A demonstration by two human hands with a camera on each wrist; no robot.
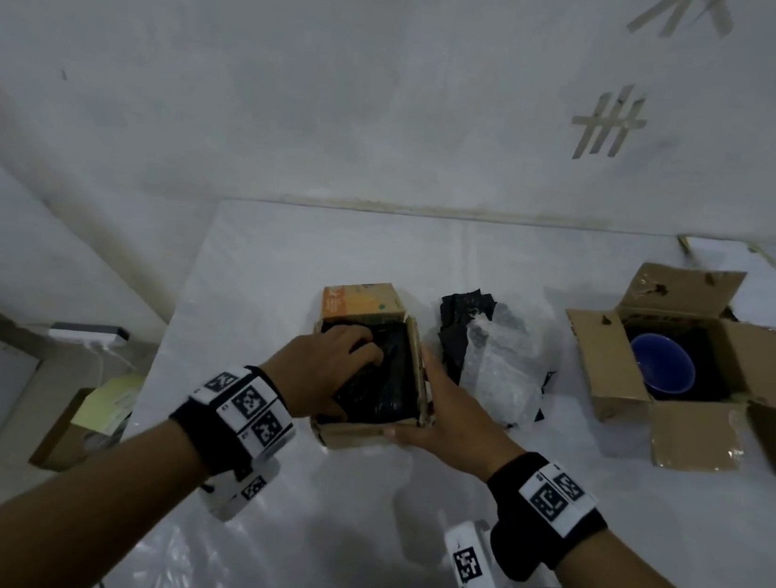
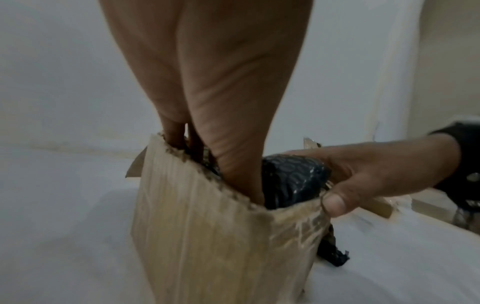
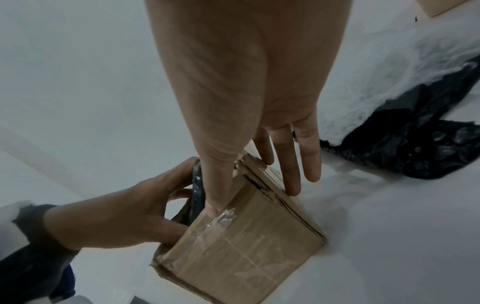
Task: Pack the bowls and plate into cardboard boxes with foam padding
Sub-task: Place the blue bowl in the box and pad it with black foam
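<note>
A small open cardboard box (image 1: 358,433) stands mid-table, filled with black bubble-wrap padding (image 1: 389,378). My left hand (image 1: 359,347) reaches into it, and its curled fingers and thumb grip the black padding (image 2: 293,176) against the left wall. My right hand (image 1: 431,398) holds the box (image 3: 246,257) at its near right corner, thumb on the rim and fingers flat along the outer side. A blue bowl (image 1: 661,366) sits on dark padding inside a larger open box (image 1: 605,352) at the right. Whatever the black padding covers is hidden.
A loose pile of black and clear bubble wrap (image 1: 495,362) lies between the two boxes. An orange carton (image 1: 360,302) stands right behind the small box. The table's left edge drops to a power strip (image 1: 85,333) and a floor box (image 1: 99,409).
</note>
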